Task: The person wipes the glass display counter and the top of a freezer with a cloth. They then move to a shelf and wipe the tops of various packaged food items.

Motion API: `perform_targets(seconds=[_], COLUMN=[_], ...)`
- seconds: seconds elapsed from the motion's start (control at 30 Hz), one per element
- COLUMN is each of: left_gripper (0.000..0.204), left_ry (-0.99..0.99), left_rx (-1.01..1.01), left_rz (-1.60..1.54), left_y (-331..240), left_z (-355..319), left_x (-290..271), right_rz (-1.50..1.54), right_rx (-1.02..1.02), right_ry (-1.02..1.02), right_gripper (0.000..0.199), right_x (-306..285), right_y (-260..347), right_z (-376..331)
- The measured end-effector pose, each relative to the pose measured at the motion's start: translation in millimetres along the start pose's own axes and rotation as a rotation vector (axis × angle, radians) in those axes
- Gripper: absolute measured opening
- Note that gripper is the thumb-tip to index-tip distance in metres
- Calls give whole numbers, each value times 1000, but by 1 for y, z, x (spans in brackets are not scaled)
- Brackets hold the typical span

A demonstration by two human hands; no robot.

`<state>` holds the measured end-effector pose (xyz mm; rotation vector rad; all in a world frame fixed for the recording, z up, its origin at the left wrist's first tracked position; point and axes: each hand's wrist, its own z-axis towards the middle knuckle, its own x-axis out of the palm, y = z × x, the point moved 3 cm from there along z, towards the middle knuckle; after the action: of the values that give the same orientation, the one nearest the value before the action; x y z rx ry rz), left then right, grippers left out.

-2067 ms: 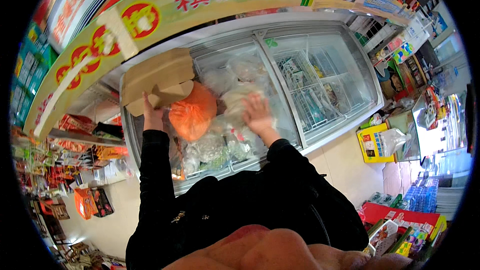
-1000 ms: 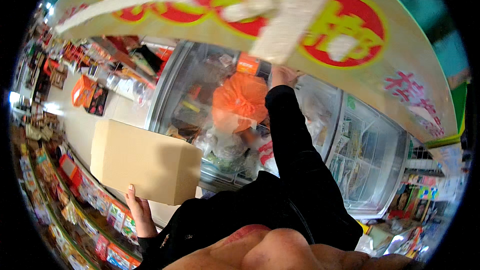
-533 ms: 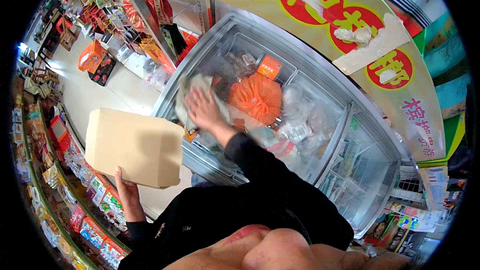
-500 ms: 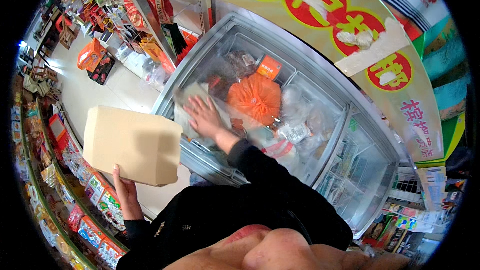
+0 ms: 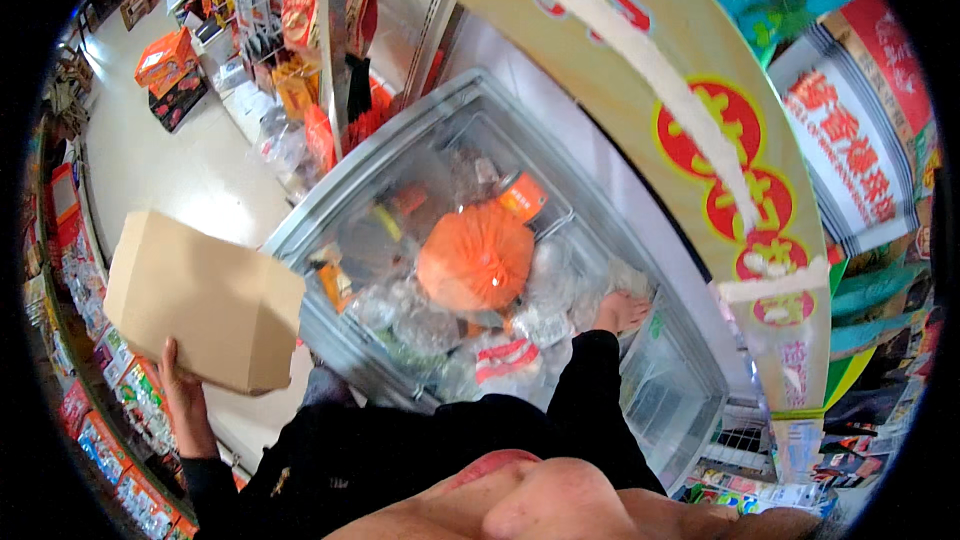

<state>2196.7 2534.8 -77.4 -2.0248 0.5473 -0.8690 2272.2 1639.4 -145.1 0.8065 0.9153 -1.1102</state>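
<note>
My left hand (image 5: pixel 181 380) grips the lower edge of a plain brown cardboard box (image 5: pixel 195 295), its thumb on the near face and its other fingers hidden behind. The box is held up to the left of a chest freezer (image 5: pixel 375 155) with a clear top. My right hand (image 5: pixel 625 312) is closed over a crumpled pale cloth (image 5: pixel 628 278), pressing it on the freezer's glass toward the right end. Under the glass are an orange plastic bag (image 5: pixel 478 258), an orange packet (image 5: pixel 522 198) and several clear bags (image 5: pixel 425 320).
A yellow sign board (image 5: pixel 600 50) with red circles arches beyond the freezer. Packaged goods fill the shelves (image 5: pixel 120 380) at the left. An orange carton (image 5: pixel 166 58) stands on the pale floor (image 5: pixel 200 160). A rack of hanging packets (image 5: pixel 300 5) is at the freezer's far left corner.
My right hand has carried the cloth from the left side of the glass to its right end. The box in my left hand appears farther left, as the view has shifted.
</note>
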Motion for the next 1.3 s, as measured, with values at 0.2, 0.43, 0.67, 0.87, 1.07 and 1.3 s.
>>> perform_targets(seconds=[0.2, 0.43, 0.67, 0.87, 1.07, 1.3], left_gripper=[69, 63, 62, 63, 64, 57], left_ry=[-158, -230, -193, -192, -350, -280], left_rx=[102, 36, -3, 2, 93, 59], left_rz=[187, 106, 29, -29, 21, -29], left_y=[-6, 12, 22, 23, 18, 17], left_z=[-21, -8, 5, 13, -11, -9], left_x=[-28, -58, -50, -72, -99, -91], right_rz=[356, 142, 246, 700, 1608, 645], right_rx=[-56, 175, 123, -336, -328, -999], right_ry=[75, 27, 178, 276, 1088, 384], right_gripper=[69, 60, 51, 39, 39, 55], right_x=[17, 38, -16, 19, -73, -75], right_y=[146, 293, 422, 473, 538, 497], right_z=[-1, -41, -131, -140, -211, -259])
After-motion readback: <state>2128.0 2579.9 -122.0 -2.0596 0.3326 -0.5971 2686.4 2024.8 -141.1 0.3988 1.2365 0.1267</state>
